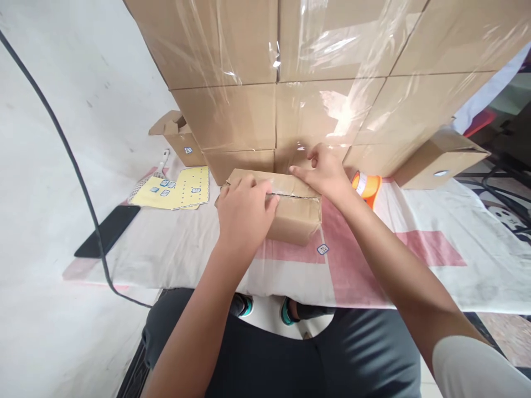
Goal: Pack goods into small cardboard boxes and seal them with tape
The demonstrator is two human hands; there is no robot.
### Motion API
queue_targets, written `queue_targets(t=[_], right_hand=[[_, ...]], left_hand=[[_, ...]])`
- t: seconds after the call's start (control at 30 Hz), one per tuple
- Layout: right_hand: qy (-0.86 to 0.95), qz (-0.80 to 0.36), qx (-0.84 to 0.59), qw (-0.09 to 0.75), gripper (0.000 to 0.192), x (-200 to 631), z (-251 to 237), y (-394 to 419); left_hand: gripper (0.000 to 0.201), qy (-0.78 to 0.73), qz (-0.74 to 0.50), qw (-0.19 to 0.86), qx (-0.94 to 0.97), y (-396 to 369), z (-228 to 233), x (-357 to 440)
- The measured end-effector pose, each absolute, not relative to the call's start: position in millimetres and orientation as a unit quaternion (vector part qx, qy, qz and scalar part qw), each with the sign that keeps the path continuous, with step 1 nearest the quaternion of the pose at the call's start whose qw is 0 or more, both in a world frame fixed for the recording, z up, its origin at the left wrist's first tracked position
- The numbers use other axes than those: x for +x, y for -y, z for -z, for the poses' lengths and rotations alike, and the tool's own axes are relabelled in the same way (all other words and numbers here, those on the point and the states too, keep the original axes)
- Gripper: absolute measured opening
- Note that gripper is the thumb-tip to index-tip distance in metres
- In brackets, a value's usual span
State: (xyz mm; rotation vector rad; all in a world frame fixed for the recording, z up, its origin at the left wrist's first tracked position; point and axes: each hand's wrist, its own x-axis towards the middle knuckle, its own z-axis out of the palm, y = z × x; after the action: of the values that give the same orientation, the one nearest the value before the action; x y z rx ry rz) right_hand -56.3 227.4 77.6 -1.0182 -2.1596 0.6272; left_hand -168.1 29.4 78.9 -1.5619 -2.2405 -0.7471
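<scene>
1. A small cardboard box (286, 207) lay on the cloth-covered table (435, 249), just in front of a wall of film-wrapped cartons (315, 83)
2. The left hand (244, 213) pressed flat on its near top flap, fingers spread and curled over the seam
3. The right hand (326, 171) rested on the far right corner, fingers loosely bent, holding that flap down; it pinched nothing that I could see
4. An orange tape dispenser (367, 187) sat just beside the box, and yellow sticker sheets (178, 190) lay well to the left
5. The box looked light, stiff at the edges but easily dented on the flaps, so the corners seemed the safest hold
</scene>
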Motion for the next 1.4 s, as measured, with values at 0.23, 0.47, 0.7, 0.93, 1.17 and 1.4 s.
queue_targets(t=[0.23,0.47,0.7,0.93,1.17,1.4], right_hand=[[0.876,-0.31,-0.241,0.279,0.013,39.5,-48.9,-196.4],[0.948,-0.283,-0.142,0.028,0.015,83.9,-14.4,-166.1],[0.945,-0.286,-0.148,0.054,0.012,81.9,5.0,-169.9],[0.954,-0.246,-0.144,0.092,0.016,74.9,19.4,-169.0],[0.952,-0.273,-0.115,0.073,0.019,78.0,21.4,-169.3],[0.879,-0.423,-0.137,0.171,0.009,77.5,23.9,-167.8]], left_hand=[[0.034,0.684,0.241,0.185,-0.663,-3.0,-57.7,-174.8],[0.007,0.656,0.293,0.275,-0.639,4.4,-58.9,-163.1],[0.004,0.599,0.321,0.337,-0.652,-5.9,-59.4,-163.8],[0.008,0.577,0.327,0.347,-0.663,-9.9,-61.2,-162.7],[0.012,0.57,0.352,0.317,-0.672,-8.2,-58.5,-161.5],[0.016,0.57,0.335,0.342,-0.667,-6.8,-61.5,-162.4]])
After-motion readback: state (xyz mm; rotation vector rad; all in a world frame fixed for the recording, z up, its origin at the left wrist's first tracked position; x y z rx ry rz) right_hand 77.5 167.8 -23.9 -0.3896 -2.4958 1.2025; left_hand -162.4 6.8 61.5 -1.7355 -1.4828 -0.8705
